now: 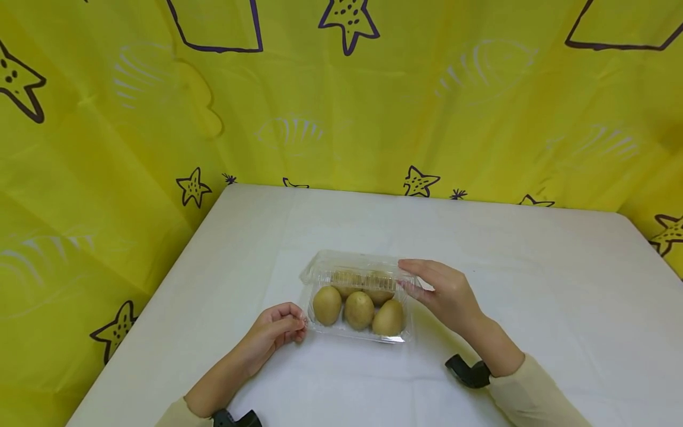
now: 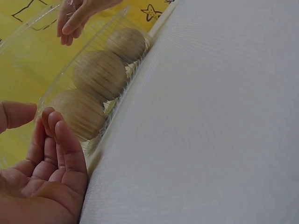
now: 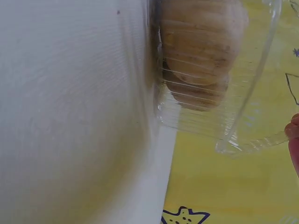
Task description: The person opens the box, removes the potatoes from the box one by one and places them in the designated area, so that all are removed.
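A clear plastic clamshell box (image 1: 354,338) sits on the table with several potatoes (image 1: 359,310) in two rows inside. Its hinged lid (image 1: 347,261) stands partly raised, slanting over the back row while the front row shows uncovered. At the box's left side, my left hand (image 1: 277,329) pinches the rim between thumb and fingers. My right hand (image 1: 448,293) grips the right edge of the lid, thumb below and fingers above. In the left wrist view, potatoes (image 2: 99,74) show through the ribbed wall. Only some fingertips (image 3: 292,129) of the right hand appear in the right wrist view, at the lid's edge.
A white cloth covers the table (image 1: 533,296). Behind it and to the left hangs a yellow curtain (image 1: 373,107) with starfish and shell drawings. Black wrist devices (image 1: 469,372) are strapped at both sleeves.
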The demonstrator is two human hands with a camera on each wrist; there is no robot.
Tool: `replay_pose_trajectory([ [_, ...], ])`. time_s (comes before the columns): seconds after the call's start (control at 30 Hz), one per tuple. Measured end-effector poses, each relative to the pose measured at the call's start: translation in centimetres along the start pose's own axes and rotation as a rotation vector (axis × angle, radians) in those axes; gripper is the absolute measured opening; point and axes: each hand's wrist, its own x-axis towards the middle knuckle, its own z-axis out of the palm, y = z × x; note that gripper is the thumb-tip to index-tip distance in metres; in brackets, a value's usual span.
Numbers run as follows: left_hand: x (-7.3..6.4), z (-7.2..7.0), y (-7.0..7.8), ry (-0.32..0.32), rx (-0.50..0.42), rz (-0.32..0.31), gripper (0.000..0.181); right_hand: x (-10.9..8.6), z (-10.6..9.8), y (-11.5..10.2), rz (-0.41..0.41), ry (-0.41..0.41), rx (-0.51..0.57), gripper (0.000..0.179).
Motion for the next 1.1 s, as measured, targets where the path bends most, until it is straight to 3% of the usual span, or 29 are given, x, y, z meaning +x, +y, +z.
replay_pose_trajectory([
  [0.47,-0.1,0.0,0.1,-0.001,0.009,-0.007,0.004,-0.4,1.1,1.0,0.088,0.023,0.048,0.041],
  [0.63,0.0,0.0,0.2,-0.006,0.016,-0.009,0.004,-0.6,1.4,1.4,0.247,0.022,0.11,0.02],
  [0.7,0.0,0.1,0.2,0.001,0.018,-0.017,0.005,-0.6,1.6,1.5,0.31,0.028,0.131,0.023],
  [0.83,0.1,0.1,0.1,0.006,0.017,-0.025,0.006,-0.7,1.8,1.7,0.378,0.037,0.152,0.029],
  [1.1,0.2,-0.1,-0.1,0.006,0.012,-0.025,0.004,-0.3,2.2,1.8,0.511,0.068,0.162,0.015],
])
